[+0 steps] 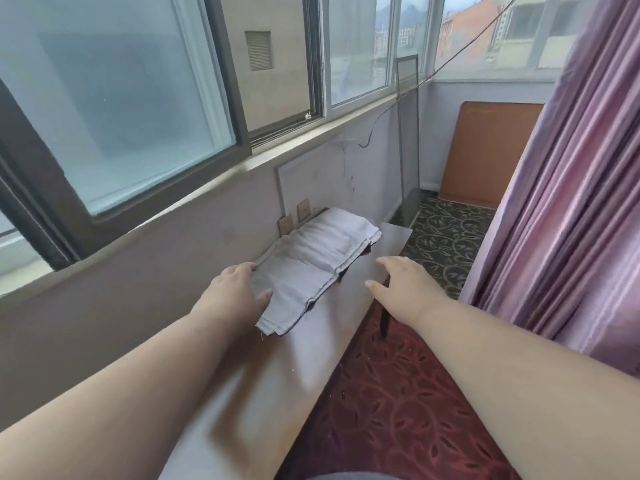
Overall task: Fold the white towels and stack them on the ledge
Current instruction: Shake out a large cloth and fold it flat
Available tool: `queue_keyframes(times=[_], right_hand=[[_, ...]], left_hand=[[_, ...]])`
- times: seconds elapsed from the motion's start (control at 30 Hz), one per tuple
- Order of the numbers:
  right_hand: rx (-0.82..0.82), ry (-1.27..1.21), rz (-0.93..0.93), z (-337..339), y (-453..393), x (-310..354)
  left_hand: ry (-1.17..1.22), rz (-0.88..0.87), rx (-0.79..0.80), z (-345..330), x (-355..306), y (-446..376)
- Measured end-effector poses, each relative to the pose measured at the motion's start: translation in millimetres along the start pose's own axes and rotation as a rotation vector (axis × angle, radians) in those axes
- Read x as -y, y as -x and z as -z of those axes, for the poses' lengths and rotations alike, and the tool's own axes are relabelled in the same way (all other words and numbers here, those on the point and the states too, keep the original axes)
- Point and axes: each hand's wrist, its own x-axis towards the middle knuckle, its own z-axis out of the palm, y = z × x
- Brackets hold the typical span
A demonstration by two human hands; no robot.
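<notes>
A folded white towel [313, 268] lies flat on the glossy brown ledge [277, 368] below the window, with layered edges showing along its right side. My left hand [235, 292] rests on the towel's near left corner, thumb lying on the cloth and fingers straight along its edge. My right hand [401, 285] hovers to the right of the towel above the ledge's outer edge, fingers relaxed and spread, holding nothing.
The wall and window sill [311, 136] run along the ledge's left side. A purple curtain [571, 202] hangs at the right. Patterned red carpet [398, 410] lies below the ledge. A brown board [491, 150] and a framed screen [408, 140] lean in the far corner.
</notes>
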Motion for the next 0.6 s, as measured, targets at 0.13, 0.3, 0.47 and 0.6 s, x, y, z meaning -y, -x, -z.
queue_keyframes(times=[0.13,0.3,0.47,0.6], right_hand=[[0.027,-0.021,-0.054,-23.6,-31.6,-27.9],[0.073,-0.015,-0.054,-41.3,-88.5,-73.3],[0.165,-0.043,0.052,-45.5,-155.8,-115.7],[0.242,-0.013,0.172,-35.2,-207.9,-149.3]], left_hand=[[-0.026,0.011,0.059,-26.0,-9.3,-47.0],[-0.032,0.048,0.089,-64.5,-24.5,-98.0],[-0.046,0.192,0.064,-102.3,-46.5,-133.6],[-0.044,0.339,0.04,-127.3,-75.3,-149.7]])
